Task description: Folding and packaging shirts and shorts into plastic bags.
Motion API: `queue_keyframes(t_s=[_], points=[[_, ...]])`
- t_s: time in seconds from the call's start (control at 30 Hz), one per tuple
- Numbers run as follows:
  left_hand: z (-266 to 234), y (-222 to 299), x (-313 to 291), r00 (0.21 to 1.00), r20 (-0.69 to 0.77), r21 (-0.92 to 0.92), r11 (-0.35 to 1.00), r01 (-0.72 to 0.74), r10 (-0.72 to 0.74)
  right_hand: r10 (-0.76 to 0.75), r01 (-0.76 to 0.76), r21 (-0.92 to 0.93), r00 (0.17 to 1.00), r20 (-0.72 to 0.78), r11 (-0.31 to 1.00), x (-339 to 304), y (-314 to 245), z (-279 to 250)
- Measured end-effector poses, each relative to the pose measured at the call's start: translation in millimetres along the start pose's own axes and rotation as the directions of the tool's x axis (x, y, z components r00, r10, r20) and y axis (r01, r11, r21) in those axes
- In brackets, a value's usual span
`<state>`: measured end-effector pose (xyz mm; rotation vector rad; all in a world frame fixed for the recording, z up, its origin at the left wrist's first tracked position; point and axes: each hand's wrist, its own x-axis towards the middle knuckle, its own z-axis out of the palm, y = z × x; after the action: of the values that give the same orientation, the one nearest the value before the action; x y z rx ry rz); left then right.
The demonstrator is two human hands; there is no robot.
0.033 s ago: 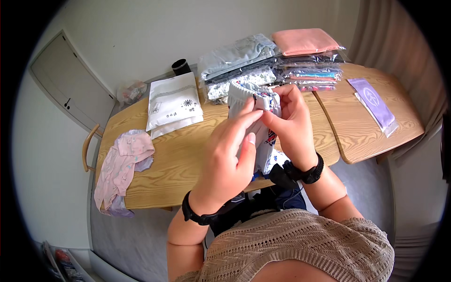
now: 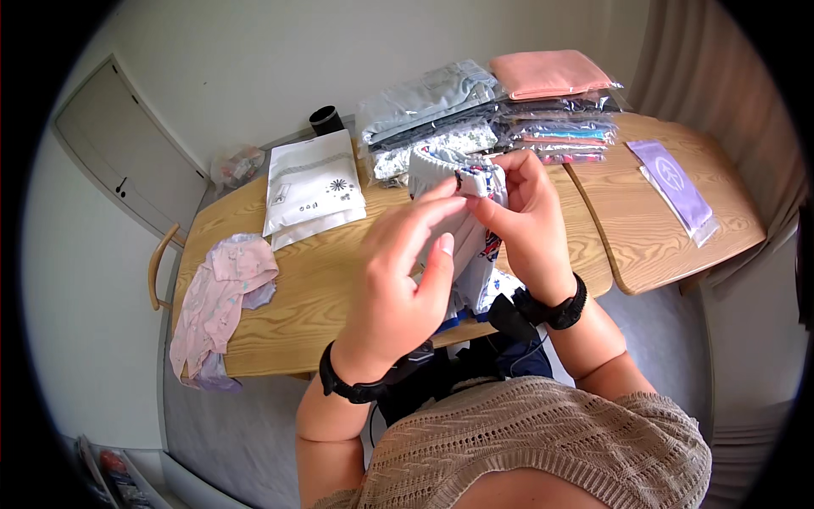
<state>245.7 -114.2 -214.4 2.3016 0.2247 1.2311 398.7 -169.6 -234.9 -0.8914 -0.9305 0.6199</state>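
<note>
A pair of whitish elastic-waist pants (image 2: pixel 432 173) with blue and red print hangs upright before me over the table's near edge. My right hand (image 2: pixel 531 222) pinches the folded waistband between thumb and fingers on its right side. My left hand (image 2: pixel 397 271) lies along the left side, its fingertips touching the waistband and its thumb standing apart from them. The lower part of the pants is partly hidden behind my hands. A black band circles each wrist.
Behind the pants stand stacks of bagged folded clothes (image 2: pixel 432 102), a folded coral garment (image 2: pixel 551 75) on top. White packaging bags (image 2: pixel 309 187) and a pink garment (image 2: pixel 220 293) lie left on the wooden table (image 2: pixel 297 305). A purple packet (image 2: pixel 674 182) lies right.
My left hand has shifted slightly left and its thumb has come away from the pants. My right hand keeps its pinch on the waistband.
</note>
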Motion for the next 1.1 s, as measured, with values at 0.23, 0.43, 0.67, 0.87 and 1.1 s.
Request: queue_keyframes(t_s=[0.23,0.43,0.67,0.87,1.1], points=[[-33.9,-10.3,53.2,0.94,0.305,0.239,0.943,-0.232,0.154,0.086,-0.128,0.196,0.974,0.208,0.972,-7.6,-19.2,-0.9],[-32.3,2.3,91.0,0.692,0.663,0.221,0.958,0.184,-0.286,0.021,-0.042,0.081,0.971,0.239,0.996,0.2,-26.9,-15.8],[-63.8,24.1,151.2,0.798,0.569,0.229,0.971,0.075,-0.196,-0.28,0.287,-0.242,0.958,0.063,0.927,-21.9,-13.0,-42.3],[-70.7,76.4,175.9,0.874,0.357,0.522,0.846,0.106,-0.33,-0.226,0.252,-0.451,0.968,0.11,0.856,-48.0,23.8,-22.2],[-94.2,62.9,193.2,0.892,0.393,0.533,0.846,-0.021,-0.225,-0.117,0.1,-0.519,0.993,-0.001,0.849,-33.1,74.1,-29.1]])
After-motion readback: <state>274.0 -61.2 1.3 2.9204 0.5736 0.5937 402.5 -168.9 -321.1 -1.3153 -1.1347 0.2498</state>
